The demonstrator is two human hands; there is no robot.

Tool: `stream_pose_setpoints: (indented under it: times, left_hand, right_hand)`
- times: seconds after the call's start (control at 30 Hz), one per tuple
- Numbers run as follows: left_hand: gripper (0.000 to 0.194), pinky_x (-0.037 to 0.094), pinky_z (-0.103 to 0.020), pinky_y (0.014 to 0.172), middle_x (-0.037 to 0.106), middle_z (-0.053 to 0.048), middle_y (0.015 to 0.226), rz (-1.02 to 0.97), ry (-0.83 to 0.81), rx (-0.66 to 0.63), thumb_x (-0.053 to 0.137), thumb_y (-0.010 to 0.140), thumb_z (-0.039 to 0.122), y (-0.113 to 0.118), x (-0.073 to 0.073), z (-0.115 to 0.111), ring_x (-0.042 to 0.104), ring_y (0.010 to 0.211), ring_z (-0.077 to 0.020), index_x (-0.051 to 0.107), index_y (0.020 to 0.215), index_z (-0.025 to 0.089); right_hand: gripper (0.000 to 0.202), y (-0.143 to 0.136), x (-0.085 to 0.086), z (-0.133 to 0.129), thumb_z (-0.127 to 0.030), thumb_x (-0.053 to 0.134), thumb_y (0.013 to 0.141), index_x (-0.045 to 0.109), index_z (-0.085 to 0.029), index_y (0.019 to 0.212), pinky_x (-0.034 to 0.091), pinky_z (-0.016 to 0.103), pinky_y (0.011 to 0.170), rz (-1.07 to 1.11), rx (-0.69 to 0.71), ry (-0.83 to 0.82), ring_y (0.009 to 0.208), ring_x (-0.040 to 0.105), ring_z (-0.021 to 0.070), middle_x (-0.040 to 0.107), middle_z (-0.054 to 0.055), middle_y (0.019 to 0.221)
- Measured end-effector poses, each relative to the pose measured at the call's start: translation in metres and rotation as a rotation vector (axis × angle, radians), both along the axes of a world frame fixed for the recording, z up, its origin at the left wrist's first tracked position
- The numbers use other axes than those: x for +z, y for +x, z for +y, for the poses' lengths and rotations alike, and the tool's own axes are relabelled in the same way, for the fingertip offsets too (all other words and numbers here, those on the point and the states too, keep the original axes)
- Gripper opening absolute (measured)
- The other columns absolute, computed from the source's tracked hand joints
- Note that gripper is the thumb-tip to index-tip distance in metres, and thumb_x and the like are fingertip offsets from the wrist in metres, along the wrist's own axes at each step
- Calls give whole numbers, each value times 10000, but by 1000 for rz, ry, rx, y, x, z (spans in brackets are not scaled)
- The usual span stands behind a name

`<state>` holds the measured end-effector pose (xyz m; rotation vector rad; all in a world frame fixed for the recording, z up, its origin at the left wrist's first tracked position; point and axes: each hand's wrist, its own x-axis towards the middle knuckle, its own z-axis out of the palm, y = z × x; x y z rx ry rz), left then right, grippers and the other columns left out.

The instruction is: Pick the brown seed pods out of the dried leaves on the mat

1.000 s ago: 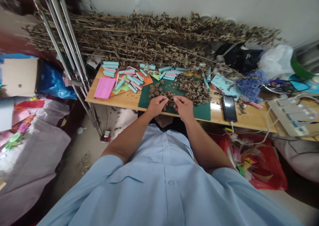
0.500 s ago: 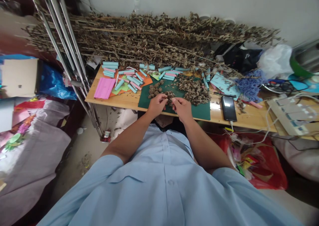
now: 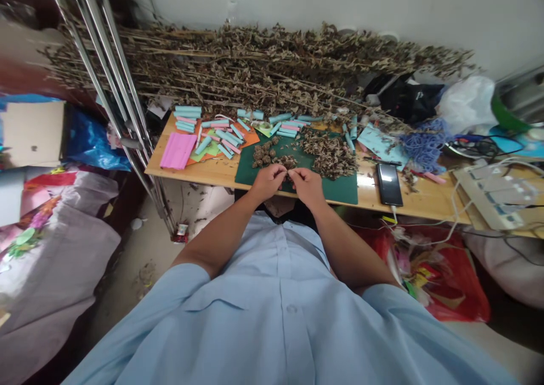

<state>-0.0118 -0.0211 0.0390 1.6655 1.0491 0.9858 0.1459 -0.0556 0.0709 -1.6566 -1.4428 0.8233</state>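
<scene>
My left hand (image 3: pixel 268 182) and my right hand (image 3: pixel 306 185) meet at the front of a green cutting mat (image 3: pixel 340 191), fingertips pinched close together. What the fingers hold is too small and too hidden to make out. Just beyond them lies a little heap of dried leaves (image 3: pixel 289 161). A cluster of brown rolled balls (image 3: pixel 263 154) sits on the mat to the left. To the right spreads a larger pile of crumpled dried leaves (image 3: pixel 334 157).
Blue and pink paper rolls (image 3: pixel 223 136) and a pink paper stack (image 3: pixel 177 150) lie left on the wooden table (image 3: pixel 159 161). Long dried plant stalks (image 3: pixel 255 62) line the back. Rightward are a phone (image 3: pixel 389 184) on a cable and a power strip (image 3: pixel 488 198). Metal crutches (image 3: pixel 114 85) lean at left.
My right hand has moved slightly left, so its fingertips now come up against those of my left hand. The piles on the mat look the same.
</scene>
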Motion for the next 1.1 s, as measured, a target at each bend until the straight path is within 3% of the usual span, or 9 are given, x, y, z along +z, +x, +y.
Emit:
stream_pose_setpoints:
  times: [0.33, 0.6, 0.77, 0.97, 1.1]
  left_hand:
    - [137, 442, -217, 549, 658, 13, 700, -3, -89, 52, 545, 906, 268, 1, 4, 0, 565, 509, -85, 630, 863, 169]
    - [107, 432, -207, 506, 656, 14, 707, -153, -154, 93, 566, 894, 278, 3, -2, 5, 578, 492, -82, 607, 884, 179]
    - [101, 444, -207, 517, 656, 14, 730, -136, -150, 153, 597, 882, 274, 7, -2, 6, 579, 496, -77, 614, 919, 182]
    - [171, 466, -210, 509, 649, 20, 759, -156, -206, 168, 661, 809, 234, 11, -12, 14, 583, 495, -76, 606, 961, 178]
    - [211, 472, -212, 520, 673, 7, 815, -181, -198, 145, 658, 796, 208, 8, -11, 15, 598, 505, -74, 600, 996, 173]
  right_hand:
    - [333, -2, -8, 3, -491, 595, 876, 743, -193, 870, 472, 296, 683, -29, -45, 38, 685, 624, 184, 694, 19, 685]
    - [315, 4, -3, 1, -486, 590, 886, 728, -203, 889, 456, 284, 639, 21, -86, 21, 568, 565, 157, 622, -18, 597]
    - [279, 5, -5, 3, -451, 614, 881, 736, -204, 923, 485, 291, 690, 29, -110, 68, 604, 594, 157, 665, -7, 667]
    - [230, 4, -13, 12, -385, 613, 904, 753, -209, 953, 524, 339, 880, -60, -27, 228, 912, 667, 207, 737, 67, 960]
    - [252, 6, -18, 17, -265, 569, 923, 753, -223, 1090, 513, 352, 991, -164, 93, 290, 1070, 656, 206, 719, 81, 1122]
